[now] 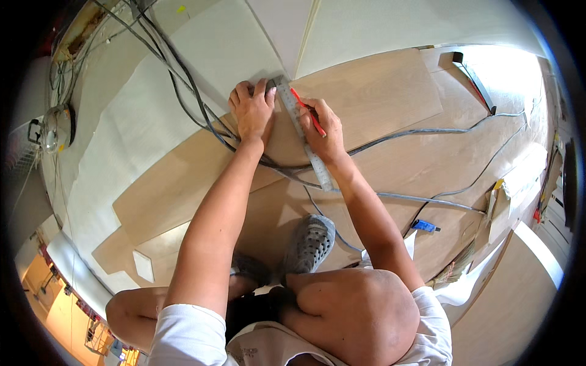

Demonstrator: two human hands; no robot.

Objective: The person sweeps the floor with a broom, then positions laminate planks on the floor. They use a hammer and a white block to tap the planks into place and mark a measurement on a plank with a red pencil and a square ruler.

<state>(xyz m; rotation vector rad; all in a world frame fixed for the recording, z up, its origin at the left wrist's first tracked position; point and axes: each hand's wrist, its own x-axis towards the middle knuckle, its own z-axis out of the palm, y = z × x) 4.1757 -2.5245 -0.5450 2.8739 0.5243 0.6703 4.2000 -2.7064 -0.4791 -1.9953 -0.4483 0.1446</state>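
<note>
A long metal ruler (320, 171) lies on a wood-look plank (384, 91), its far end beside a white wall corner (274, 33). My left hand (250, 113) presses with curled fingers on the dark piece at the ruler's top end; its fingertips are partly hidden. My right hand (320, 128), just right of the ruler, grips a red pencil (317, 125) along the ruler's edge. Grey cables (415, 131) cross the planks, some passing by both wrists and near the ruler's lower part.
My shoe (311, 241) and bent knees are at the lower middle. A dark bar tool (473, 82) lies upper right, a blue tool (425, 226) and white sheets (516, 183) at right. A white underlay sheet (104, 171) and a corded lamp-like object (58, 128) are at left.
</note>
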